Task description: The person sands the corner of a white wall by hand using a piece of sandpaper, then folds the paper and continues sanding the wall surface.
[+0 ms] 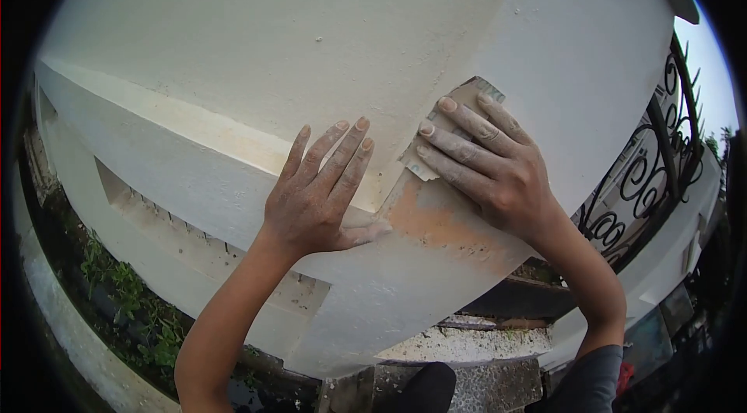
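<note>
White plaster fills the view, and both hands are on it. The left hand [319,195] is spread open and lies flat against the pillar [350,32], fingers pointing up and dusted pale, thumb stretched toward the corner; it holds nothing. Just across that corner is the right hand [490,168], fingers extended and pressing a sheet of sandpaper [465,92] flat onto the pillar's edge. The fingers aren't curled round the sheet, just pinning it to the surface, and the thumb is out of sight.

The sandpaper sits right on the corner of the pillar, above the left thumb. Its top corner pokes out past the fingertips and a ragged lower edge shows beneath them. Directly below it is an orange patch [432,226] in the white coating, between the two hands and touching the left thumb's tip.

A cream ledge [179,125] runs off to the left along the wall. Down at lower left, green plants [132,304] grow along the base. Off to the right, well apart from the hands, stands a black iron gate [646,172] with scrollwork. A grey sleeve [591,382] shows at the right arm's elbow.
</note>
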Action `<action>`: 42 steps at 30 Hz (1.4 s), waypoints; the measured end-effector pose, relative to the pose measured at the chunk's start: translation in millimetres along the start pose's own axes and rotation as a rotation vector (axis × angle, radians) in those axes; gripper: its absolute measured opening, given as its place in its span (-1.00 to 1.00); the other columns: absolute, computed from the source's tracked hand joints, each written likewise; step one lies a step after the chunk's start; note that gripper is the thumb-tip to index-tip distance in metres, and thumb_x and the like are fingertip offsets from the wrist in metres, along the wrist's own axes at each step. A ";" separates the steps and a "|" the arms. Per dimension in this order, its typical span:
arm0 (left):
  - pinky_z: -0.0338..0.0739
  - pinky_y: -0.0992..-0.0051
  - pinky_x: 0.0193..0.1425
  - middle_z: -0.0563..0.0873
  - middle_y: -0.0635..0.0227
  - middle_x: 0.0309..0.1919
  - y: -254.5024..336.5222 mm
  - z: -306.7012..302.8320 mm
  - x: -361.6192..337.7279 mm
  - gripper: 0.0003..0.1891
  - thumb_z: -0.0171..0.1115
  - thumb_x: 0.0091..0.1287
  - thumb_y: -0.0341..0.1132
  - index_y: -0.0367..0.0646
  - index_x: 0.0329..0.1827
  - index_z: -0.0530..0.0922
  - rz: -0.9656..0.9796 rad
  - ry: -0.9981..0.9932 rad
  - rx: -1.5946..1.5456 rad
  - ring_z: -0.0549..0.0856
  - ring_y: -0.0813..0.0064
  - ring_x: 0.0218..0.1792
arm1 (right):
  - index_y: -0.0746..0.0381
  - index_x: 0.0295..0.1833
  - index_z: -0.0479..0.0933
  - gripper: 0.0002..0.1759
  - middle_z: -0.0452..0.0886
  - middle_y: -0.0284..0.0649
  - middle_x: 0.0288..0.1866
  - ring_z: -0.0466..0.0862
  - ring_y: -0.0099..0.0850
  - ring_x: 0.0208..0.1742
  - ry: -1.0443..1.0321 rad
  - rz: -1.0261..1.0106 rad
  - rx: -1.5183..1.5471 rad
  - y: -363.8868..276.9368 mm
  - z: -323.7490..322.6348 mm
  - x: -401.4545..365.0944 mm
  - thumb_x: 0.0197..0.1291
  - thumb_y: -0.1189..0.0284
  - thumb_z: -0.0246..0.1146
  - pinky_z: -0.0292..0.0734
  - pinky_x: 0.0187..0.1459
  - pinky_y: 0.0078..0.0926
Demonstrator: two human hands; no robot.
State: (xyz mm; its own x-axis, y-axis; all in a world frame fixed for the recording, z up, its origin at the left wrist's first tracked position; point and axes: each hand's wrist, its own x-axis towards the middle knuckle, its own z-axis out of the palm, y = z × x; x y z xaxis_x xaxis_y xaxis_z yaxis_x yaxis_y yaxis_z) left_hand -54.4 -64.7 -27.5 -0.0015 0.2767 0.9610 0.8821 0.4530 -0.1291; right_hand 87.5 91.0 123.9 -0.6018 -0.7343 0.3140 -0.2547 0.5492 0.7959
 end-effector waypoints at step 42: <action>0.39 0.18 0.31 0.47 0.15 0.27 -2.4 -2.1 1.1 0.16 0.34 -0.22 0.46 -0.24 0.34 0.27 0.084 0.006 -0.060 0.50 0.20 0.20 | 0.17 -0.03 0.61 -0.70 0.57 -0.24 0.16 0.40 -0.31 0.35 -0.021 -0.177 0.096 -16.4 19.4 -13.2 0.16 0.30 0.20 0.26 0.41 -0.26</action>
State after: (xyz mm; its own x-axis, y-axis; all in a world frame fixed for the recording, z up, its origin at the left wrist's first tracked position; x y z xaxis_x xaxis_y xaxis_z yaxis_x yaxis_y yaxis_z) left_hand -55.5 -67.3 -25.6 0.0765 0.3068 0.9487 0.9058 0.3762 -0.1947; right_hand 85.0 99.4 96.6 -0.5562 -0.8151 0.1619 -0.4284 0.4481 0.7846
